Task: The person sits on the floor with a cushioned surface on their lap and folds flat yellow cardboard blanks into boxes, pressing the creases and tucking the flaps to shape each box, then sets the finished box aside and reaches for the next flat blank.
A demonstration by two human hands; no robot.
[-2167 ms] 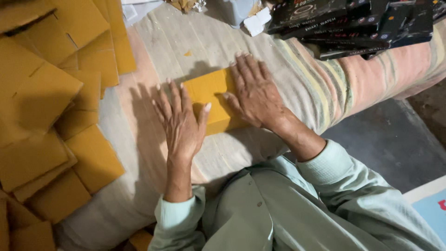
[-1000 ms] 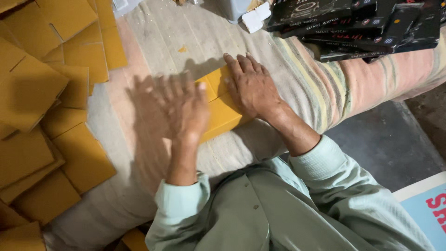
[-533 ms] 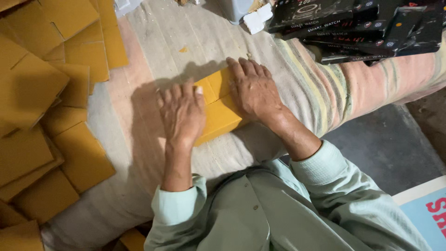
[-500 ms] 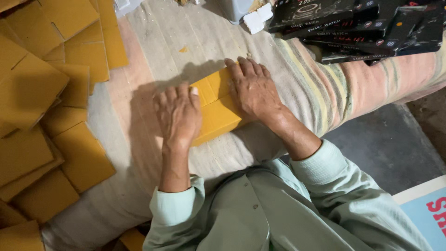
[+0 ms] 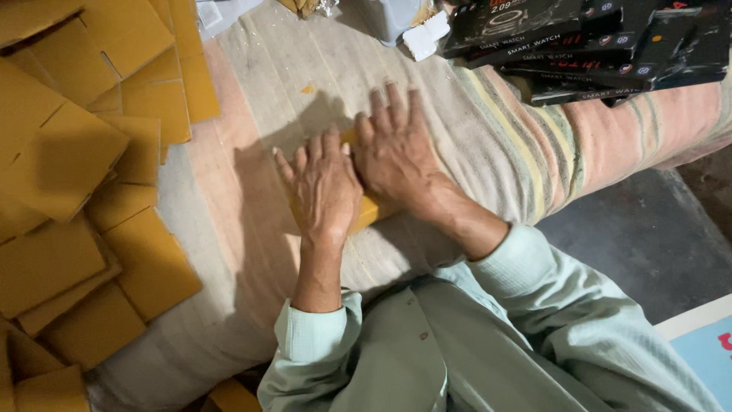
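Striped cloth padding (image 5: 488, 145), pale with pink and yellow bands, is seen from the head view as the work surface; flat yellow cardboard blanks (image 5: 84, 191) are heaped at its left edge and dark printed boxes (image 5: 579, 38) are stacked at the far right.

Half a second ago much of the yellow cardboard piece (image 5: 367, 214) was exposed between the hands; now it is almost wholly covered, only a corner by the wrists and a sliver at the fingertips being visible. The hands have been drawn together over it, which suggests that it is being pressed flat.

No closed grip is used: the left hand (image 5: 326, 187) and the right hand (image 5: 396, 149) are laid open, palms down, side by side and touching, directly on the piece.
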